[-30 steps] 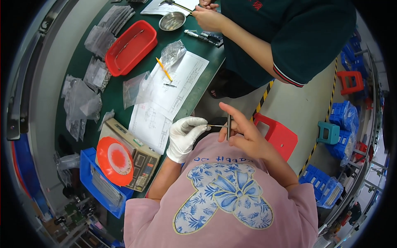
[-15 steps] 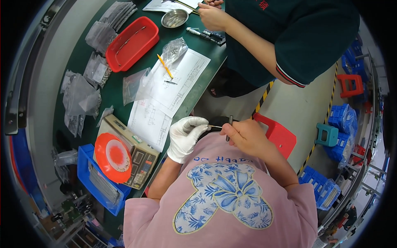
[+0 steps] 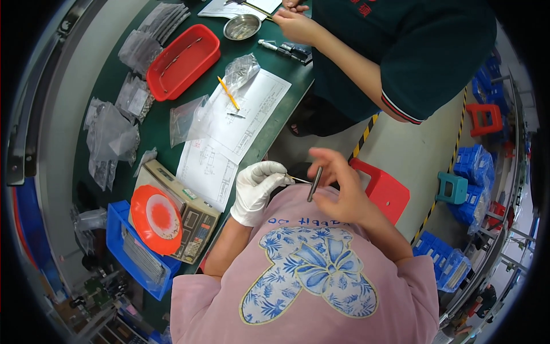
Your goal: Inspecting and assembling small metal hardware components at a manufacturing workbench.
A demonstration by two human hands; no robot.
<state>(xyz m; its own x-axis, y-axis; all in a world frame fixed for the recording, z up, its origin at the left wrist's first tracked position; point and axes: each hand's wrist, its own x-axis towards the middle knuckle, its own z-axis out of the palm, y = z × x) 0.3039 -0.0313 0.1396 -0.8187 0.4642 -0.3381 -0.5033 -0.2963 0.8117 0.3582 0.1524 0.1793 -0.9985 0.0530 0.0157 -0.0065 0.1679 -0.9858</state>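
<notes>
Above the pink shirt, near the edge of the green table (image 3: 143, 129), we see the left hand (image 3: 256, 192) in a white glove. Its fingers are curled closed and pinch a thin tool (image 3: 299, 179) that points to the right. Just beside it, the bare right hand (image 3: 338, 192) holds a dark slim rod (image 3: 314, 184) between thumb and fingers, nearly upright; the other fingers are loosely spread. The tip of the thin tool comes close to the rod, but we cannot tell if they touch. On the table lie paper drawings (image 3: 229, 135), a yellow pencil (image 3: 228, 93), a red tray (image 3: 183, 60) and a scale (image 3: 177, 209). Another person's hand (image 3: 295, 26) works at the far end.
</notes>
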